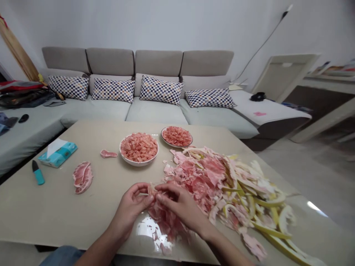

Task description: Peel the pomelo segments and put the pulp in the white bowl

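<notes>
Between the fingertips of both hands is a small pale pink piece of pomelo (152, 189). My left hand (135, 203) pinches it from one side, and my right hand (179, 205) pinches it from the other. Directly below and beside the hands, pink membrane scraps (169, 225) lie on the table. A heap of pink membranes (208, 173) spreads to the right of my right hand. Beyond the hands, a white bowl (138, 162) is piled with peeled pomelo flesh (139, 147). Farther back, a dark-rimmed plate (163, 139) carries more pink flesh (177, 136).
Thick yellow-green rinds (273, 201) cover the table's right side. To the left are pomelo segments (83, 177), a smaller segment (108, 154), a blue tissue pack (58, 153) and a teal-handled knife (38, 173). A grey sofa (155, 111) stands behind the table.
</notes>
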`<state>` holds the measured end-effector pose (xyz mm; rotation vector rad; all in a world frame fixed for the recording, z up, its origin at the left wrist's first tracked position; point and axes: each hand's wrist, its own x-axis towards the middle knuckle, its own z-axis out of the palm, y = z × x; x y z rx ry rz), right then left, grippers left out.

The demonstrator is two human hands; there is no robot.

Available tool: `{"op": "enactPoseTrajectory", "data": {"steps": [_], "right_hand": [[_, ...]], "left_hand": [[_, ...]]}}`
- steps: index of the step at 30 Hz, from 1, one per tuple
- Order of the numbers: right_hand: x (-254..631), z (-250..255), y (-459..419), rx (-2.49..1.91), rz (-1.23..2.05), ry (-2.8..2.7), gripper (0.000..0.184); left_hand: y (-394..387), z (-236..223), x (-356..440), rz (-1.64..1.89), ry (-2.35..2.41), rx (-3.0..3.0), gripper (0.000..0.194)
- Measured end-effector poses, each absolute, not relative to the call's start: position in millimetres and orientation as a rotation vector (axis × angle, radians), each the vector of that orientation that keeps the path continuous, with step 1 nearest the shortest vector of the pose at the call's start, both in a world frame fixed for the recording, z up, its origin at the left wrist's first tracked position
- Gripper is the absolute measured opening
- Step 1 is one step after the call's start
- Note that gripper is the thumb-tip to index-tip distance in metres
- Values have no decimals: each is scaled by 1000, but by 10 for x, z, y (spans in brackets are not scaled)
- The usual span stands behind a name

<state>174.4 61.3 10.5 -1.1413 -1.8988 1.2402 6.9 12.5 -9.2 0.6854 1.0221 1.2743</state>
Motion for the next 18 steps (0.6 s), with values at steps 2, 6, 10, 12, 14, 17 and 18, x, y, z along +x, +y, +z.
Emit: {"op": "enactPoseTrajectory", "data": {"steps": [2, 6, 10, 12, 14, 17, 18], "right_hand": [[1766, 89, 488, -1149, 1374, -1786, 25], [1747, 83, 468, -1143, 1434, -1677, 19], [1753, 58, 491, -1098, 1555, -1592, 19], [1765, 39, 482, -1093, 1609, -1541, 21], [1774, 34, 472, -1101, 1655, -1517, 22], [1781, 55, 475, -1118, 1718, -1489, 22], [1782, 63, 480, -1120, 1738, -1475, 22]], "left_hand": [[105, -75, 105, 1228, 992, 736, 29], [92, -68, 143, 1191, 953, 753, 21], [104, -90, 141, 1175, 1008, 782, 20], [108, -114, 137, 1174, 1046, 802, 21], [107, -142, 131, 1165, 1060, 812, 23], [100, -173, 120, 1150, 1048, 817, 23], [97, -178, 117, 1146, 1043, 823, 22]]}}
